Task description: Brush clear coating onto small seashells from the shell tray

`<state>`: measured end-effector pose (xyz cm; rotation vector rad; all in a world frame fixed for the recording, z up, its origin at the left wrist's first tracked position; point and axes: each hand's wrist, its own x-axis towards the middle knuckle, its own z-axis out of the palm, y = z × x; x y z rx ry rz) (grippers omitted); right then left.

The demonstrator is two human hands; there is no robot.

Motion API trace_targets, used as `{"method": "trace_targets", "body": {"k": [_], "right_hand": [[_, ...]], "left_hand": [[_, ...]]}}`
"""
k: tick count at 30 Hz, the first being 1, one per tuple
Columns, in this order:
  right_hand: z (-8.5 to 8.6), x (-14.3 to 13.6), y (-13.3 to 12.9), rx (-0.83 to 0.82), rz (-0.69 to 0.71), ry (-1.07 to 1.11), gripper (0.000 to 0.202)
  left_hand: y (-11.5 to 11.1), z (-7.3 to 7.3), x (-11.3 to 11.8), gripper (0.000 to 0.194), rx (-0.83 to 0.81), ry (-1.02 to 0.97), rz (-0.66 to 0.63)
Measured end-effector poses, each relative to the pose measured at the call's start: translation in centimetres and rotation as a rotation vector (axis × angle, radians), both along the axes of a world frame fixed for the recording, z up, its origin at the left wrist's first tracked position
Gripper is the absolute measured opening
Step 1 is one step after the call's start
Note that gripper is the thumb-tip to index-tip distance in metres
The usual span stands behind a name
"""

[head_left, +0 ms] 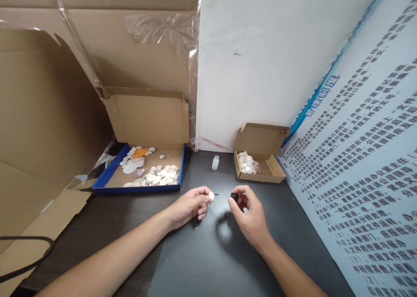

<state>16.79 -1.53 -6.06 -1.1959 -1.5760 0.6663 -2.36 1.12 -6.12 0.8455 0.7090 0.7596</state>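
My left hand (192, 206) pinches a small white seashell (211, 196) between thumb and fingertips, above the dark table. Facing it, my right hand (249, 214) grips a black bottle cap (234, 197). A short dark sliver, perhaps the tip of a brush, shows between the shell and the cap; whether it joins the cap cannot be made out. Behind both hands a small whitish bottle (215, 163) stands upright, with no cap on it.
On the left lies an open blue-edged cardboard box (137, 189) with many white shells and an orange one (140, 153). A smaller open cardboard box (276, 174) at the right holds more shells (248, 163). Cardboard and white panels rise behind; a printed board (368, 158) flanks the right.
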Motion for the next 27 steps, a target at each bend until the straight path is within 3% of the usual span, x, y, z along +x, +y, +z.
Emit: {"method": "trace_targets", "body": {"k": [5,10,14,18,22,27], "right_hand": [[-0.15,-0.01,0.04,-0.013,0.051,0.021,0.011],[-0.18,-0.04,0.02,-0.007,-0.004,0.013,0.011],[-0.10,-0.08,-0.05,-0.014,0.059,0.033,0.011],[0.03,-0.08,-0.03,0.001,-0.003,-0.005,0.011],[0.01,-0.06,-0.02,-0.009,0.067,0.023,0.011],[-0.14,-0.01,0.01,0.006,0.018,-0.005,0.012]], "left_hand": [[-0.05,0.02,0.00,0.019,-0.015,-0.015,0.000],[-0.01,0.01,-0.02,0.018,-0.010,-0.004,-0.004],[-0.02,0.01,-0.01,0.019,-0.008,-0.009,-0.007],[-0.07,0.08,0.01,0.018,-0.004,-0.002,-0.025],[-0.11,0.13,0.01,0.020,-0.005,-0.004,-0.020],[-0.05,-0.09,-0.10,0.022,-0.009,0.005,-0.039]]}}
